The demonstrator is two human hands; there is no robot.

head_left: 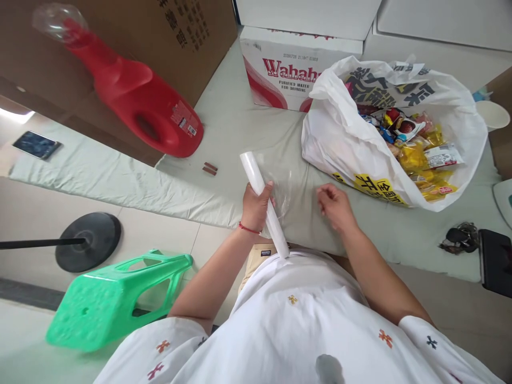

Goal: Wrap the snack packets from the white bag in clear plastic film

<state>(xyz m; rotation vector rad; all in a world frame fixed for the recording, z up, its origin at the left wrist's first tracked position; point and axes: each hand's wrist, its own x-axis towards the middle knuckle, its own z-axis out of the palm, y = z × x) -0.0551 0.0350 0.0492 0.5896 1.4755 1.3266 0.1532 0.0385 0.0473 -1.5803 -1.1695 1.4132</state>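
Note:
My left hand (256, 208) is wrapped round a white roll of clear plastic film (253, 169), held at a slant with its lower end against my shirt. A loose sheet of clear film (283, 186) spreads from the roll, to the right of my fingers. Over the cloth-covered table, my right hand (334, 205) is closed, apart from the roll, fingers curled to the thumb. Whether anything is pinched there I cannot make out. Nearest to it stands a white plastic bag (332, 133) full of wrapped snacks (412, 154).
Leftward on the table (224, 133) are a red jug (124, 85), two small brown strips (210, 169) and a phone (37, 145). A Wahaha carton (276, 69) stands behind. Keys (460, 234) lie at right. A green stool (120, 298) and round black base (88, 240) are lower left.

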